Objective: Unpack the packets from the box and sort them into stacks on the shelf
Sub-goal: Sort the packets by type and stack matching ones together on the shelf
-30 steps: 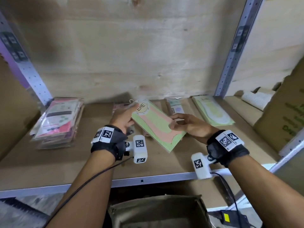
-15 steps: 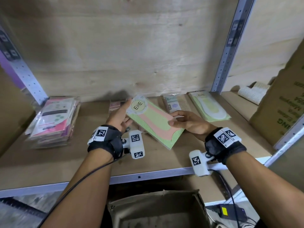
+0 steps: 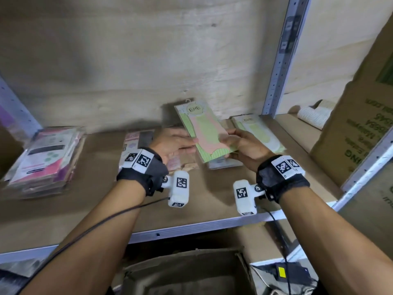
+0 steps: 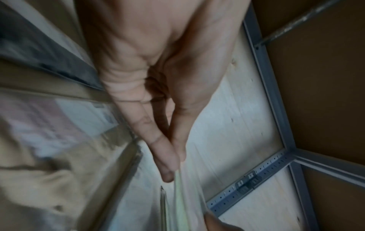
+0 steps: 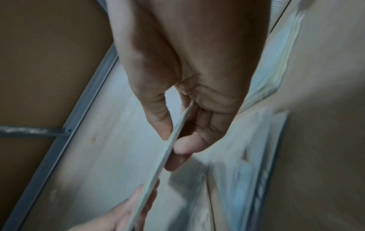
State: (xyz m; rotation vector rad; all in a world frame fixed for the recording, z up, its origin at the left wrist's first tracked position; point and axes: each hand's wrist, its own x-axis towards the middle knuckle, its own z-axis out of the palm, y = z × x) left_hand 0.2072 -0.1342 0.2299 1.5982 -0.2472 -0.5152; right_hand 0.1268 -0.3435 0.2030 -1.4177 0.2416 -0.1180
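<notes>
A green and pink packet (image 3: 204,130) is held above the shelf board (image 3: 95,209), its label end raised toward the back wall. My left hand (image 3: 176,142) pinches its left edge between thumb and fingers, seen up close in the left wrist view (image 4: 173,168). My right hand (image 3: 240,141) pinches its right edge (image 5: 169,145), thumb on top and fingers beneath. A green and white packet stack (image 3: 260,133) lies just right of it. Another packet (image 3: 225,163) lies under the held one. The open cardboard box (image 3: 187,273) sits below the shelf.
A stack of pink packets (image 3: 44,160) lies at the shelf's left end, and a pink packet (image 3: 136,141) behind my left wrist. A grey upright (image 3: 280,56) bounds the bay on the right. Beyond it stand a large carton (image 3: 361,124) and a rolled white item (image 3: 312,116).
Both hands have carried the green and pink packet to the right and farther back. It has turned from a diagonal lie to pointing at the back wall.
</notes>
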